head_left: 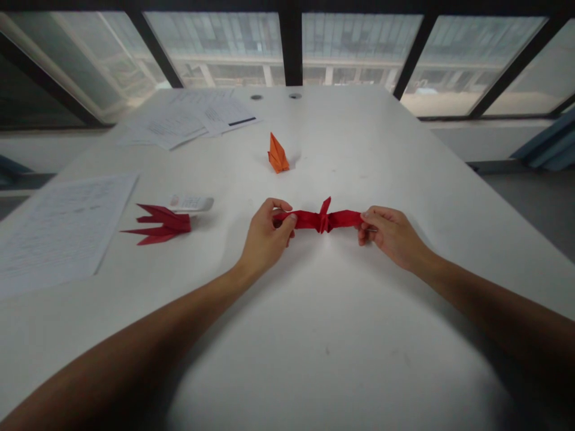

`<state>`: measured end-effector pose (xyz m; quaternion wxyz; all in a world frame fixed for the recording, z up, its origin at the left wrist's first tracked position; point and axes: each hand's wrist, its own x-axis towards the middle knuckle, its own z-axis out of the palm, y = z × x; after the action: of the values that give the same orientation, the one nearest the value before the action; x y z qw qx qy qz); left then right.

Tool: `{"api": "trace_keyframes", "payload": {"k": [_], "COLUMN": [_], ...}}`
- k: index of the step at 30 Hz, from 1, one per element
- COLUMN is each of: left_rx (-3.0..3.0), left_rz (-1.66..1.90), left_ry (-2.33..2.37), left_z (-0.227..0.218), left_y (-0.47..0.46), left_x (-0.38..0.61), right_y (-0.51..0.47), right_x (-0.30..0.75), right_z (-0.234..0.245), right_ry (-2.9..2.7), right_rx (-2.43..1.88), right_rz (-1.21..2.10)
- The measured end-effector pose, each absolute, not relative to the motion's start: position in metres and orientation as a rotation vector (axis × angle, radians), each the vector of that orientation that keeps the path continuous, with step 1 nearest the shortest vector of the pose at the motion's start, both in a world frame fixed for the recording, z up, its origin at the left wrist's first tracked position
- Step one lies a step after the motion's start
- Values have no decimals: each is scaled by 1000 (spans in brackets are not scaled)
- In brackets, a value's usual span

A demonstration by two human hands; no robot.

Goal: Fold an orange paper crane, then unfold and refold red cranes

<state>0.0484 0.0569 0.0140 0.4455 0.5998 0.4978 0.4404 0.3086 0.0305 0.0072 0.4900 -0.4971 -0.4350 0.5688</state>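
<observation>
Between my two hands a red folded origami paper piece (321, 218) stretches out sideways, with a small pinched peak at its middle. My left hand (265, 232) pinches its left end between thumb and fingers. My right hand (390, 233) grips its right end the same way. Up the table stands a small orange origami figure (277, 154). To the left of my left hand lies a second red origami piece (167, 224) with several pointed flaps.
The white table (341, 335) runs forward to a row of dark-framed windows. A white remote-like device (191, 203) lies beside the red piece. Printed papers (63, 230) lie at the left, and a further stack (188, 117) lies at the far end.
</observation>
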Motion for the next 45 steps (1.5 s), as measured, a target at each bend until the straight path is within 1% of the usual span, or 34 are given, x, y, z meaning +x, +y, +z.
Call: {"api": "trace_keyframes", "payload": {"k": [3, 9, 14, 17, 22, 36, 38, 40, 43, 45], "left_rx": [1384, 1022, 1200, 1304, 1229, 1188, 1250, 1437, 1838, 1974], "left_rz": [1104, 1250, 1137, 1181, 1266, 1277, 1301, 1259, 1097, 980], "left_ry": [1220, 1123, 1098, 1140, 1113, 1086, 1109, 1172, 1260, 1236], "left_z": [14, 16, 19, 17, 11, 7, 7, 7, 8, 11], "left_y": [60, 64, 52, 47, 50, 56, 60, 64, 69, 67], "left_x": [49, 50, 50, 49, 49, 50, 47, 44, 39, 38], "right_y": [31, 30, 31, 33, 33, 32, 32, 32, 32, 32], "right_x": [308, 307, 304, 304, 304, 306, 307, 309, 310, 310], "right_z": [7, 8, 8, 7, 6, 3, 1, -2, -5, -6], "right_ry": [-998, -968, -915, -895, -902, -968, -997, -1027, -1060, -1081], "right_rx": [-1185, -1168, -1193, -1210, -1222, -1207, -1215, -1222, -1213, -1212], "right_rz": [1385, 1368, 1338, 1324, 1320, 1325, 1322, 1315, 1308, 1303]}}
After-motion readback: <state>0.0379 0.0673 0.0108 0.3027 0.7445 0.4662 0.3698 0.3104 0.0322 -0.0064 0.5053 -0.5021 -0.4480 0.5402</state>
